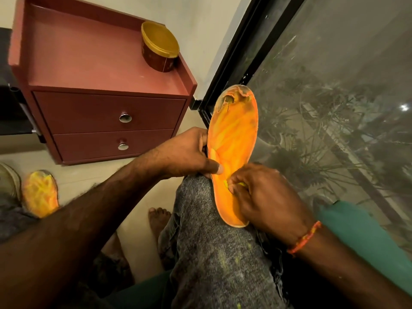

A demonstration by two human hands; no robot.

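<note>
While a person sits with one knee [211,241] raised in grey speckled jeans, a tall dark-framed glass window [334,97] fills the right side, with dim foliage behind it. At the upper left stands a red-brown cabinet [89,70] with two drawers, each with a round metal knob. A teal seat [367,230] shows under the right forearm. On the floor at the far left lies a second insole [40,192], orange and yellow, well apart from the hands. An open round tub [159,47], gold inside, stands on the cabinet's back right corner. A bare foot [159,219] rests on the pale floor beside the knee. Nothing blocks the view of the work.

The insole [234,134] is bright orange with yellower streaks. It is held tilted in front of the window, heel end down against the knee and toe end up. A ragged hole is worn through the toe end, and the edges there are grimy.

The left hand [185,152] grips the insole's left edge at mid-length, fingers curled behind and thumb pressed flat on the top face. The right hand [267,197], with an orange thread band [304,238] on its wrist, covers the heel half. Its fingertips are bunched and pinch at the top face, where a bit of yellow shows. Whether that is a loose piece or the insole's own layer cannot be told.
</note>
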